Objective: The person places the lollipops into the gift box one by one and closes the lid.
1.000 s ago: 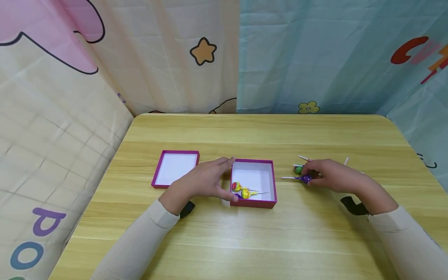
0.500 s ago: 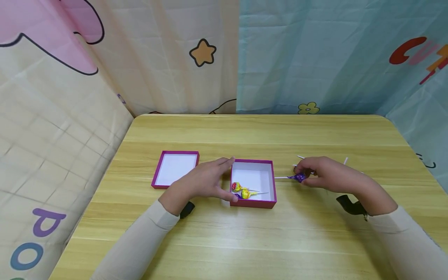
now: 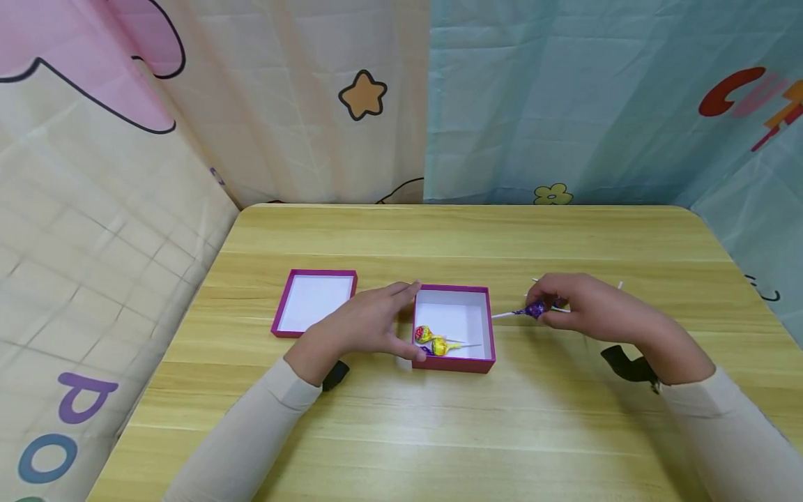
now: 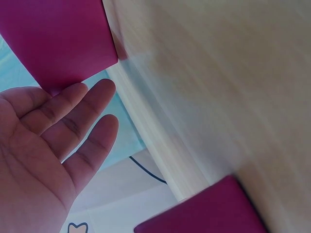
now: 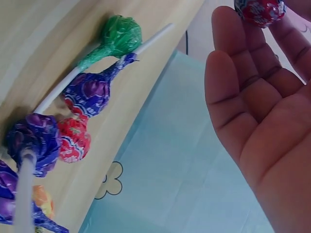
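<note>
My right hand pinches a purple-wrapped lollipop by its candy head. Its white stick points left, and the tip is close to the right wall of the open magenta box. In the right wrist view part of the held lollipop shows at the top, red and blue. My left hand rests at the box's left side, index finger by the back corner and thumb by the front one. Its fingers are nearly straight in the left wrist view. Inside the box lie yellow lollipops and a partly hidden purple one.
The white-lined lid lies left of the box, near my left wrist. Under and beyond my right hand several loose lollipops, among them a green one and a red one, lie on the wooden table. Curtains stand behind it.
My right hand has moved slightly left and lifted the purple lollipop, bringing its stick near the box wall. The left hand and the box have stayed put.
</note>
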Demonstrator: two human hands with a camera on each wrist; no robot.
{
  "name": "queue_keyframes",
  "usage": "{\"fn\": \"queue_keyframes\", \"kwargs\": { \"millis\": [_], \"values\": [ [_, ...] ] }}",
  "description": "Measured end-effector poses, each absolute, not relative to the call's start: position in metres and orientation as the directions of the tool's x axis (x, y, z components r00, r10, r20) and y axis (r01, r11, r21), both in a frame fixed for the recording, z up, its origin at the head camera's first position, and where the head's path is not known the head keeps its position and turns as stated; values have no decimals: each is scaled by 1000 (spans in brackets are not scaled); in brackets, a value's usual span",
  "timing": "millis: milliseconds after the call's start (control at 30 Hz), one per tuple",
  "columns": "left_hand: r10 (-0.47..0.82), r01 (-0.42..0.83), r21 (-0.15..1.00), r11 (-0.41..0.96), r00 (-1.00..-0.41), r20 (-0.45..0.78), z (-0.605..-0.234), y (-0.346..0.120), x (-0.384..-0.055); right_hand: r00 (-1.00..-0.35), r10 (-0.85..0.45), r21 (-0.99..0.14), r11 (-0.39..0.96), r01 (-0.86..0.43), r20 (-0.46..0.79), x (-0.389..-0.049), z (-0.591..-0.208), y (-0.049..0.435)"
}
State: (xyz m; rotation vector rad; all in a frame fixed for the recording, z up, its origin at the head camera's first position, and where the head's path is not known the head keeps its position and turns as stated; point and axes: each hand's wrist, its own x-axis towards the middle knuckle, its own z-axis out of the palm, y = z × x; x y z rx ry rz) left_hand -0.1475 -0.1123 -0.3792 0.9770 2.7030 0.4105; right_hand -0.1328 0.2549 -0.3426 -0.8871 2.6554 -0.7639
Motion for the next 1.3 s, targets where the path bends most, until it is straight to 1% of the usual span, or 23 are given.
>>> {"fn": "queue_keyframes", "kwargs": {
  "millis": [167,433,800,1033,1300],
  "values": [
    [648,582,335,741,-751,-130,-379,-112,-147,-800,-600,-539,681,-496,-23,-134,-340,252],
    [649,580,346,737,-750,-125,-380,-112,-148,-755,-653,-562,605,-564,55,-137,-336,243],
    [652,583,347,735,-748,-124,-379,-113,-148,-729,-679,-557,574,-600,86,-142,-330,219],
    [656,587,349,731,-745,-123,-379,-113,-148,-730,-680,-562,579,-591,67,-147,-330,204],
    [649,581,344,738,-751,-124,-379,-112,-148,-718,-696,-577,581,-574,13,-152,-328,182]
  ]
}}
